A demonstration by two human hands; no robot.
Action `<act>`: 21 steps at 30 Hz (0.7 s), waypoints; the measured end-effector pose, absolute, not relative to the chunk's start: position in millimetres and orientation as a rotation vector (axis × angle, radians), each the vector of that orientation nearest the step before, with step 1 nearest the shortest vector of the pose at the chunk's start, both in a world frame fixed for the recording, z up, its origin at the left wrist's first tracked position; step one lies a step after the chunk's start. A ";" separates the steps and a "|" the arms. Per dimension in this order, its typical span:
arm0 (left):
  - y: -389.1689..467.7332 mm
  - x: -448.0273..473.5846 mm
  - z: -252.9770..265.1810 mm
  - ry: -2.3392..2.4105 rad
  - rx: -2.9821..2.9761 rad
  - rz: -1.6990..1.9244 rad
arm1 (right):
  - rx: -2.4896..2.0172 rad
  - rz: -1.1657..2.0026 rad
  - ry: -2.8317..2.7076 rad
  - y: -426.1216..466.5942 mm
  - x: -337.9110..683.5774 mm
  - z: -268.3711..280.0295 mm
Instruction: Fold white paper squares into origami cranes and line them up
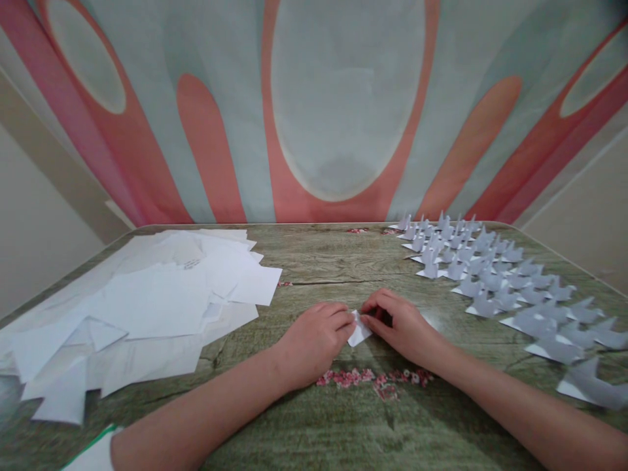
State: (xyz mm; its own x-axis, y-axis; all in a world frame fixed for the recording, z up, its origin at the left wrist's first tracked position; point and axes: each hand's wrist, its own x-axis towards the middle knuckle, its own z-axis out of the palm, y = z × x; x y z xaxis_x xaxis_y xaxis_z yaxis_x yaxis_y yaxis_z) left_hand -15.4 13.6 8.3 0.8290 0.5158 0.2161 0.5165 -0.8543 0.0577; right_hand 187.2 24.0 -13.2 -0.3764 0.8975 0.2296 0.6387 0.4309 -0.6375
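A small folded piece of white paper (360, 331) is between my hands, just above or on the wood-patterned table (314, 425). My left hand (321, 340) lies to its left, with the fingers closed on the paper's left edge. From the right, my right hand (397, 324) pinches the upper right edge between thumb and curled fingers. Part of the paper is hidden behind the fingertips. Pink printed flowers (353, 377) show on the tabletop just below the hands.
A spread pile of white paper sheets (157, 297) covers the left side of the table. Several rows of folded white paper birds (483, 304) stand along the right side. Behind the table's far edge rises a wall with a pink and grey-green pattern (235, 131).
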 end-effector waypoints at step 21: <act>24.3 -22.4 -5.5 -1.368 -3.174 -0.936 | -1.261 0.922 -2.248 26.8 193.0 2.1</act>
State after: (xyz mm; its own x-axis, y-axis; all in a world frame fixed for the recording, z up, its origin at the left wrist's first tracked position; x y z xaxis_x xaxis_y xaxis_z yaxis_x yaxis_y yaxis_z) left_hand -22.4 24.3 -5.5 0.5920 0.7561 0.2790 0.5339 -0.6272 0.5670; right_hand 193.0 26.8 2.1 -0.5120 0.8586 0.0249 0.5937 0.3747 -0.7121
